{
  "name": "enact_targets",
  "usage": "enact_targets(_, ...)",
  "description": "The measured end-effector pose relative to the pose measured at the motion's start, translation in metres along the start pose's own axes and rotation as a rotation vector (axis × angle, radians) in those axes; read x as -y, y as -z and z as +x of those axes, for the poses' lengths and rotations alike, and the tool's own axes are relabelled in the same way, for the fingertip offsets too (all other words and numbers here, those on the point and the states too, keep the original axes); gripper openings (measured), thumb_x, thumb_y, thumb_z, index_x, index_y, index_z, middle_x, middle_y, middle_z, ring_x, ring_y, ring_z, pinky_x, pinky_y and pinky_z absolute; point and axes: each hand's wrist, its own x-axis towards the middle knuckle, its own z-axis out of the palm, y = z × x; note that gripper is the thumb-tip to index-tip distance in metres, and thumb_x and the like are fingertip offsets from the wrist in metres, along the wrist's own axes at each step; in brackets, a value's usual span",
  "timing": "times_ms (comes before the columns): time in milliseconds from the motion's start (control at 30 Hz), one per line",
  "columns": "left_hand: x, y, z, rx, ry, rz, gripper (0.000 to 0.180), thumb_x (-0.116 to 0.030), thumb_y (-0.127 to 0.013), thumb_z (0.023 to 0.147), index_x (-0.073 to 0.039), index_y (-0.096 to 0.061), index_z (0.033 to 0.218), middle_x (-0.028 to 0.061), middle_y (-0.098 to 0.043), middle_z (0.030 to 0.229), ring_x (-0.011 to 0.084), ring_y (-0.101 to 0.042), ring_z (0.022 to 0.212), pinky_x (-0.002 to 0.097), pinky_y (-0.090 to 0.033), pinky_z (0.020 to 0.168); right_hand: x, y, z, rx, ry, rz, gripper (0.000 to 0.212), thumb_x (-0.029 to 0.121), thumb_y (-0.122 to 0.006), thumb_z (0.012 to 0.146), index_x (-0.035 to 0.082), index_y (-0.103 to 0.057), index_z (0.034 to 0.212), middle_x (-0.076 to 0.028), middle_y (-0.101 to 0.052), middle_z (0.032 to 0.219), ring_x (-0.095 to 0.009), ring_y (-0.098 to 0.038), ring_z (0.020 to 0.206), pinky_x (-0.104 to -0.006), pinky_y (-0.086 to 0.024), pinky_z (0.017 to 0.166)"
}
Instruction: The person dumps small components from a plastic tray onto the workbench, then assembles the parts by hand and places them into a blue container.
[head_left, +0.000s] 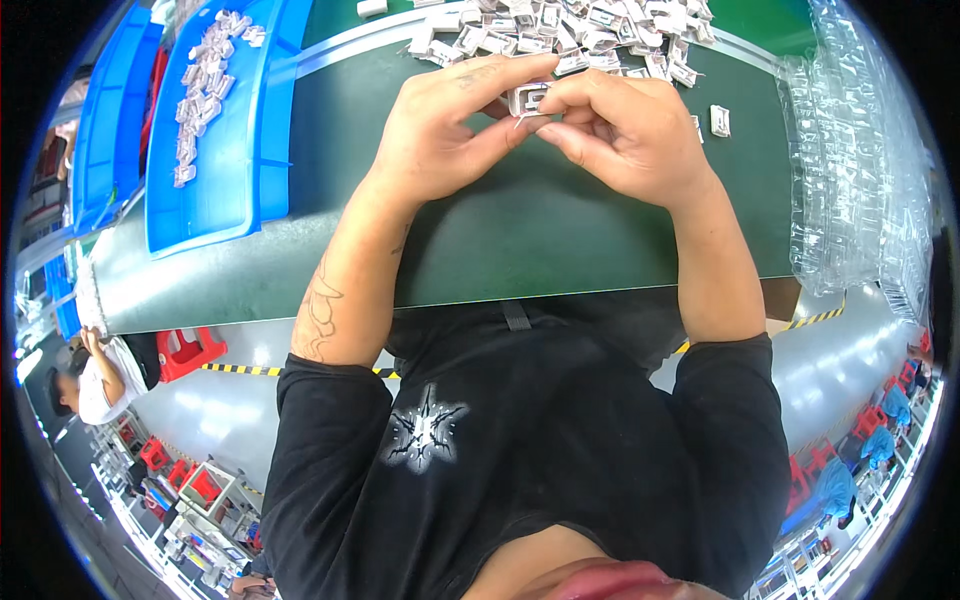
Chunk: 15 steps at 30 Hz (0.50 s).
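A small white, boxy plastic part [527, 100] with a dark slot in its face is held up over the green tabletop [560, 245]. My left hand [435, 130] pinches it from the left between thumb and fingers. From the right, my right hand [640, 135] closes thumb and curled forefinger on its edge. A thin pale strip or wire sticks out below the part, close to both thumbs. Just beyond my hands lies a heap of similar white parts [540, 28]. One loose white part [720, 121] rests to the right of my right hand.
Left on the table, a blue tray [225, 195] holds a row of white parts; another blue tray [105, 150] stands beyond it. Stacked clear plastic trays [835, 190] line the right side. A pale metal rail [370, 42] crosses behind. Behind me are red stools [185, 352] and a co-worker [105, 380].
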Motion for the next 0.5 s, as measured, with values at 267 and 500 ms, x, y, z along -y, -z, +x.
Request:
enact_targets(267,-0.0004,-0.001,-0.001,0.051,0.002,0.01,0.048,0.003,-0.075,0.076,-0.003,-0.07,0.124,0.0123,-0.075,0.107,0.0203,-0.073,0.083,0.0288,-0.058,0.072,0.0019,0.0016,-0.001,0.009,0.037,-0.013,0.016,0.015,-0.079,0.083,0.011,-0.066,0.091,-0.005,-0.064,0.067,-0.023,-0.063,0.056,-0.0325,-0.047,0.053)
enact_targets(500,-0.0045,-0.0002,0.0,0.057,0.002,0.064,0.048,0.003,-0.075,0.075,-0.003,-0.07,0.122,0.0108,-0.074,0.1,0.0192,-0.072,0.077,0.028,-0.057,0.069,0.0035,-0.0025,0.001,-0.027,0.041,-0.063,0.015,0.016,-0.078,0.084,0.01,-0.067,0.092,-0.007,-0.066,0.07,-0.025,-0.065,0.06,-0.0342,-0.049,0.055)
